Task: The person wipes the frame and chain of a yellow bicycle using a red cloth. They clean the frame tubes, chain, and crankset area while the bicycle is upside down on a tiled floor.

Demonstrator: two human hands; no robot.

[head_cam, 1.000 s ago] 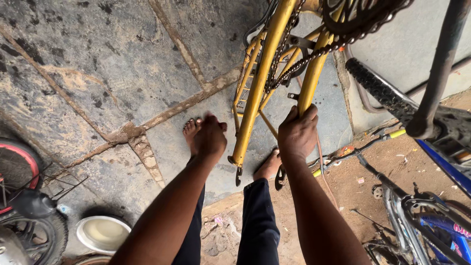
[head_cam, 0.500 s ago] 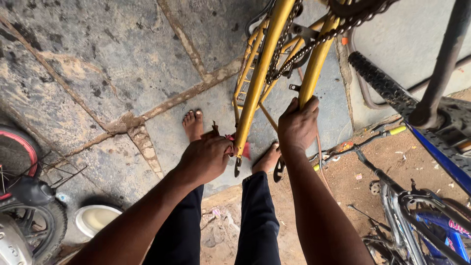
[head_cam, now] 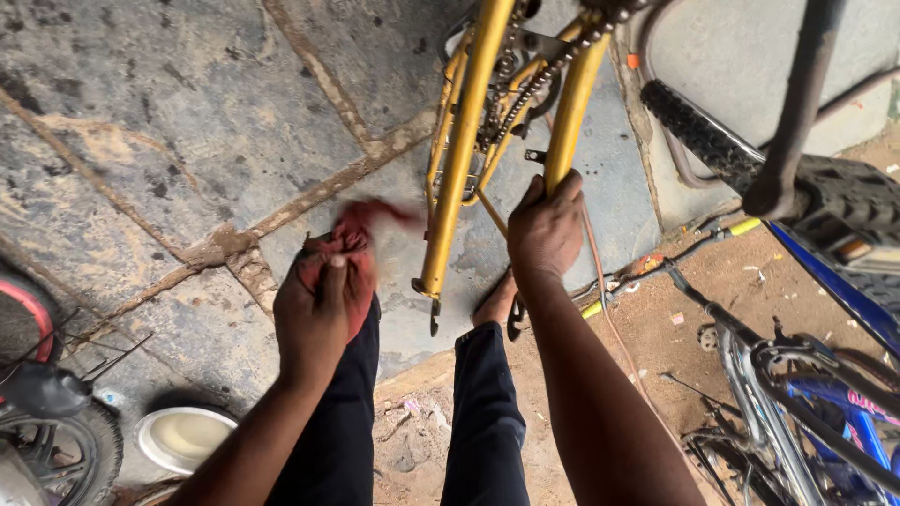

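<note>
1. The right hand [head_cam: 548,230] is wrapped tight around one tube of the yellow bicycle frame [head_cam: 466,159], fingers closed fully over the tube, thumb side up.
2. Just below that grip a bare foot [head_cam: 497,302] stands on the ground, and a dark hooked fitting at the fork end hangs beside it.
3. Left of the grip, close by, the second yellow tube runs down to its own dropout; between the two tubes, above the fist, the chain [head_cam: 553,70] and sprocket parts show.
4. The left hand [head_cam: 314,314] is further left of the frame, apart from it, closed on a red rag [head_cam: 352,253]; the thumb presses the cloth against the palm, and the rag's free end, blurred, trails toward the frame.
5. Below both hands are the person's dark trouser legs [head_cam: 483,412].
6. Right of the gripping hand a yellow-handled tool [head_cam: 656,267] lies on the dirt, with a thin hose running past it.
7. Farther right stands a blue bicycle [head_cam: 825,403], and above it a knobby black tyre [head_cam: 712,141] crossed by a dark pole.
8. Far to the left, near the lower edge, sit a white bowl [head_cam: 183,439] and a small wheel with a red rim [head_cam: 28,319] on the cracked stone floor [head_cam: 169,122].
</note>
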